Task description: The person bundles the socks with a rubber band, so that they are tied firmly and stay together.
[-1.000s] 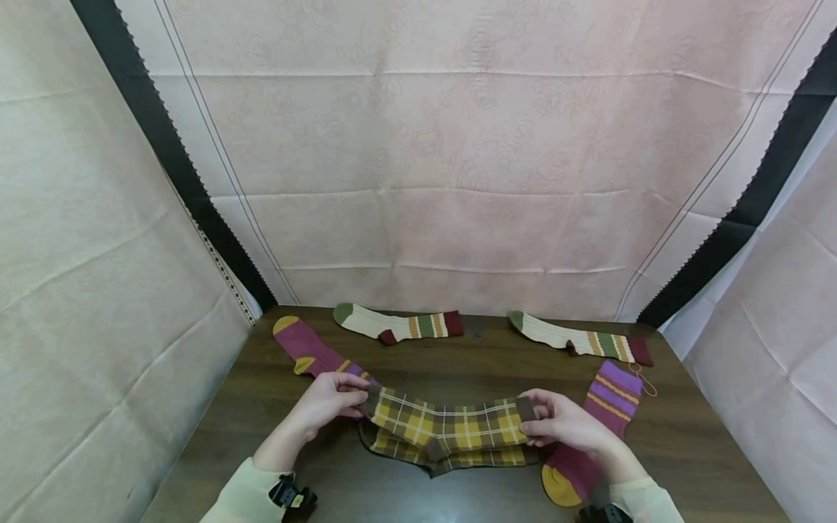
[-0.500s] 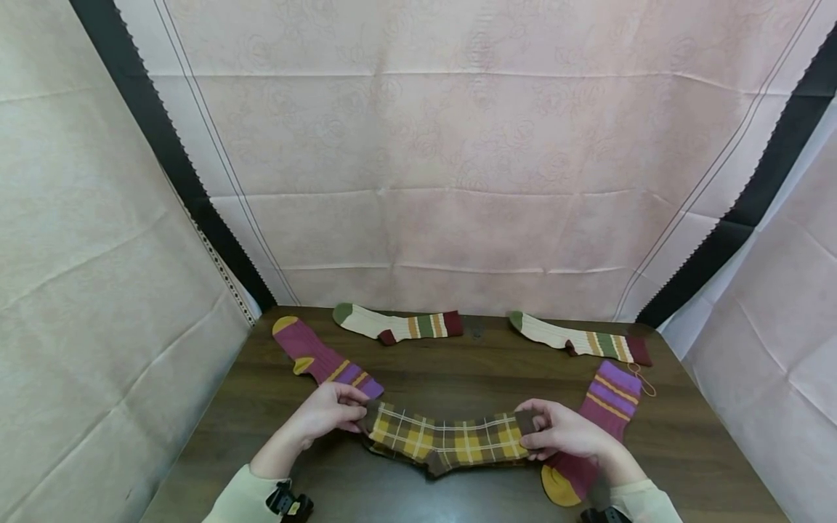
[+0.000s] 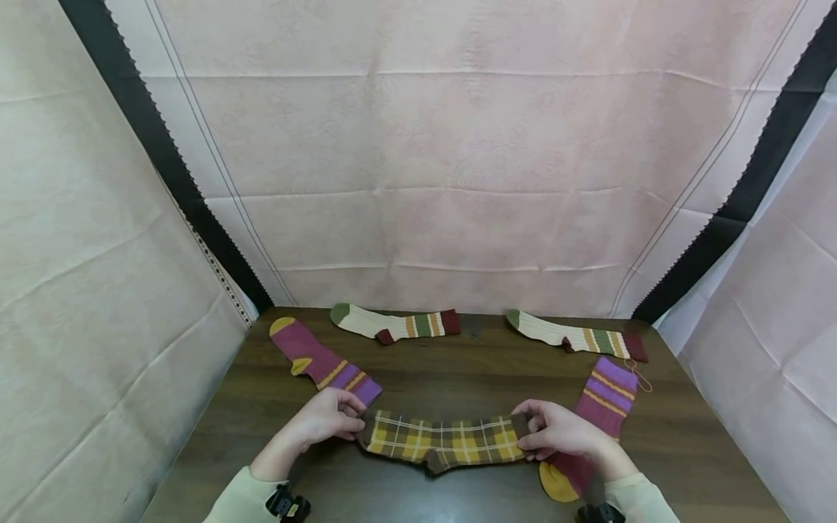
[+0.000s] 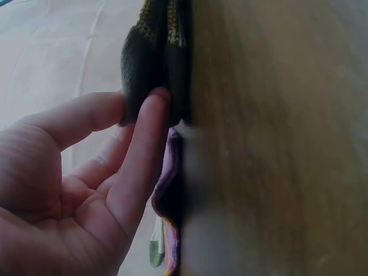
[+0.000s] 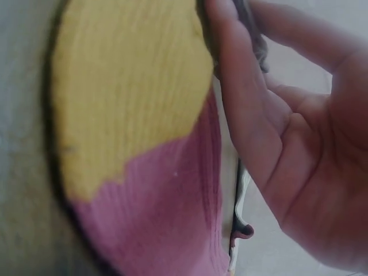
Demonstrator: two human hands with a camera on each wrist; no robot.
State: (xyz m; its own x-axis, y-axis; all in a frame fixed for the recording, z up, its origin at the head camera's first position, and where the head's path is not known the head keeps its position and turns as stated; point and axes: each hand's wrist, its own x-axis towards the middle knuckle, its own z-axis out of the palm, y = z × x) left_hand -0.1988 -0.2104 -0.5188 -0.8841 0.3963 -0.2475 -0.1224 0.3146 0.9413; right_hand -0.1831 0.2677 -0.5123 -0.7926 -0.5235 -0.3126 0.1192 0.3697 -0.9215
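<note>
A yellow and brown plaid sock [image 3: 451, 442] stretches sideways between both hands, low over the front of the table. My left hand [image 3: 327, 418] pinches its dark left end between thumb and fingers. At the other dark end, my right hand [image 3: 556, 428] grips the fabric the same way. A second plaid sock lies underneath, almost wholly covered in the head view. Two dark fabric layers [image 4: 141, 72] show at the fingertips in the left wrist view. Beside my right hand, the yellow toe [image 5: 126, 86] of a purple sock fills much of the right wrist view.
One purple striped sock [image 3: 320, 359] lies behind my left hand, its mate [image 3: 604, 399] partly under my right forearm. Two cream striped socks [image 3: 395, 324] [image 3: 569, 336] lie along the table's back edge. A thin loop of string [image 3: 641, 378] hangs by the right one.
Both hands have lowered the upper plaid sock toward me, over the lower one, which is now nearly hidden. The left purple sock's cuff has come into fuller view. The head view has shifted slightly.
</note>
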